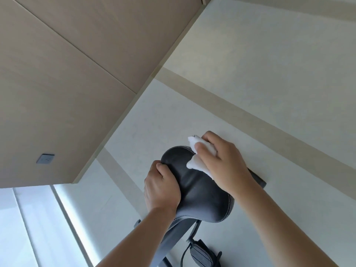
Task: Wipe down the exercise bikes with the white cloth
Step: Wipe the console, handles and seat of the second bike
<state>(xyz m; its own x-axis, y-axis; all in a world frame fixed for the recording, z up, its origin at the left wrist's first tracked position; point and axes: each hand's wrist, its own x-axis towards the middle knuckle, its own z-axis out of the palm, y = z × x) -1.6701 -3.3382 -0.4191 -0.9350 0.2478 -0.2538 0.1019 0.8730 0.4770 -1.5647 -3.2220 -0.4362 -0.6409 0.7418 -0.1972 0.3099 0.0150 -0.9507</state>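
The left hand (161,186) grips the seat (200,189) edge. The right hand (223,160) clutches the cloth (198,162) against it.

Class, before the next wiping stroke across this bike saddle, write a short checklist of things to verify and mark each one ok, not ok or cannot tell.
1. White cloth held by the right hand: ok, thumb and fingers grip it.
2. Cloth touching the black saddle: ok, its lower fold lies on the top surface.
3. Saddle steadied: ok, the left hand grips its left edge.
4. Left hand clear of the stroke path: not ok, it covers that edge, which cannot be wiped there.
5. Cloth clean enough: cannot tell, only white folds show.
6. Pedal below the saddle wiped: cannot tell.
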